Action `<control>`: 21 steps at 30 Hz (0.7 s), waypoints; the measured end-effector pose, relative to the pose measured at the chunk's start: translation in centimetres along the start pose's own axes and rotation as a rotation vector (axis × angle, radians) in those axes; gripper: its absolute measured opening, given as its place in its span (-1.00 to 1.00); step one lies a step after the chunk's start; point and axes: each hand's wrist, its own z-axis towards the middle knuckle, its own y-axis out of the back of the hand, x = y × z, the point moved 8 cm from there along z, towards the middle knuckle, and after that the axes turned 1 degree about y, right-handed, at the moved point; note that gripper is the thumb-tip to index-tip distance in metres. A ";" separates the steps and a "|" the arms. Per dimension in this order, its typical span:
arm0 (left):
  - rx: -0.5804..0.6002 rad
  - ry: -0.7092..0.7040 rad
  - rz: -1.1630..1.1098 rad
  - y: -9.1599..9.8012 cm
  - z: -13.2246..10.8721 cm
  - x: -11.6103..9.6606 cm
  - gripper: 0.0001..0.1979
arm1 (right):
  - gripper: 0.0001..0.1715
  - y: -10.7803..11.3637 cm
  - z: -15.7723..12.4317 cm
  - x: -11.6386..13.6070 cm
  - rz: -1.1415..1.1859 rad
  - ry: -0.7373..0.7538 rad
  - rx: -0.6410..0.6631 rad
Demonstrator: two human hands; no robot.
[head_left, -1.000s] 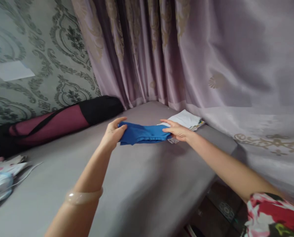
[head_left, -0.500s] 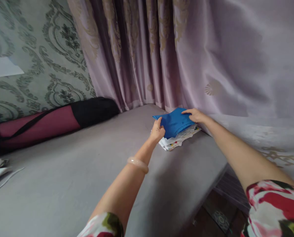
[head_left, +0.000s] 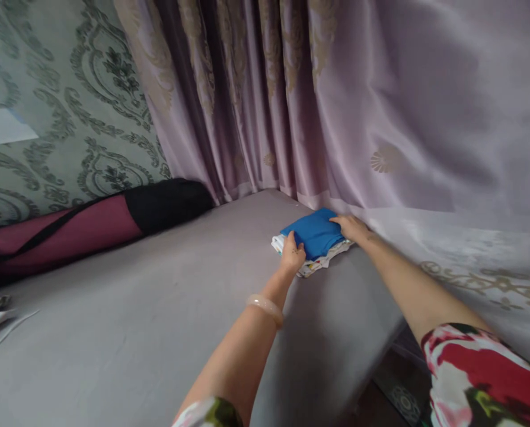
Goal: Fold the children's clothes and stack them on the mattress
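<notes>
A folded blue cloth (head_left: 316, 233) lies on top of a small stack of folded white printed cloths (head_left: 312, 270), at the far corner of the grey bed surface (head_left: 158, 320). At the stack's near left side, my left hand (head_left: 293, 255) grips the blue cloth's edge, thumb and fingers partly bent. Opposite it, my right hand (head_left: 351, 228) holds the right edge, with fingertips on top of the blue fabric. The undersides of both hands' grips are hidden. A pale bangle (head_left: 265, 309) circles my left wrist.
A long maroon and black bag (head_left: 100, 219) lies along the patterned wall. Purple curtains (head_left: 265, 107) hang behind the stack. Papers and a white cable (head_left: 11, 332) sit at the left edge. The bed's right edge drops to a dark floor (head_left: 380, 397).
The blue cloth has come down onto the white stack, its raised left corner now lower. Both hands have moved slightly down with it, and the view has shifted a little.
</notes>
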 end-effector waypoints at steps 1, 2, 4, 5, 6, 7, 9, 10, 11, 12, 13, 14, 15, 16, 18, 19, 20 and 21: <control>-0.002 -0.005 0.015 0.0 -0.1 0.2 -0.42 | -0.27 -0.4 -0.2 0.0 -0.015 -0.009 0.008; -0.004 -0.009 0.025 0.0 -0.2 0.2 -0.42 | -0.25 -0.7 -0.4 0.0 -0.024 -0.024 0.012; -0.008 -0.004 0.027 0.1 -0.3 0.3 -0.42 | -0.24 -0.7 -0.7 -0.1 -0.028 -0.057 0.023; -0.008 0.006 0.020 0.1 -0.3 0.3 -0.42 | -0.24 -0.6 -0.7 -0.2 -0.031 -0.082 0.031; -0.009 0.015 0.008 0.2 -0.4 0.3 -0.42 | -0.26 -0.4 -0.8 -0.2 -0.045 -0.116 0.036; -0.008 0.023 -0.006 0.2 -0.4 0.3 -0.42 | -0.30 0.0 -0.8 -0.2 -0.071 -0.151 0.033; 0.004 0.032 -0.032 0.2 -0.7 0.2 -0.40 | -0.43 1.0 -0.8 0.5 -0.155 -0.201 -0.016; 0.013 0.031 -0.043 0.1 -0.9 0.1 -0.37 | -0.47 1.6 -0.7 1.2 -0.197 -0.203 -0.065; 0.021 0.028 -0.051 0.0 -1.1 0.0 -0.32 | -0.50 2.1 -0.6 2.2 -0.225 -0.183 -0.118; 0.030 0.026 -0.058 -0.1 -1.3 -0.1 -0.28 | -0.51 2.4 -0.4 3.2 -0.230 -0.148 -0.163; 0.038 0.024 -0.062 -0.1 -1.5 -0.2 -0.24 | -0.51 2.5 -0.1 4.3 -0.213 -0.111 -0.192; 0.047 0.023 -0.066 -0.2 -1.6 -0.3 -0.21 | -0.49 2.4 0.2 5.0 -0.178 -0.087 -0.202; 0.058 0.024 -0.070 -0.3 -1.8 -0.4 -0.18 | -0.46 2.1 0.4 5.5 -0.131 -0.086 -0.193; 0.071 0.029 -0.073 -0.5 -1.9 -0.5 -0.17 | -0.43 1.6 0.7 5.5 -0.074 -0.115 -0.167; 0.092 0.039 -0.085 -0.7 -2.0 -0.5 -0.13 | -0.33 0.1 0.9 4.6 0.043 -0.237 -0.095; 0.097 0.047 -0.091 -0.8 -1.9 -0.5 -0.11 | -0.29 -0.9 1.1 4.0 0.112 -0.292 -0.034; 0.098 0.045 -0.101 -0.9 -1.9 -0.5 -0.08 | -0.25 -1.8 1.2 3.3 0.166 -0.327 0.000; 0.081 0.062 -0.111 -0.8 -1.8 -0.4 -0.07 | -0.24 -2.4 1.5 2.8 0.203 -0.338 0.003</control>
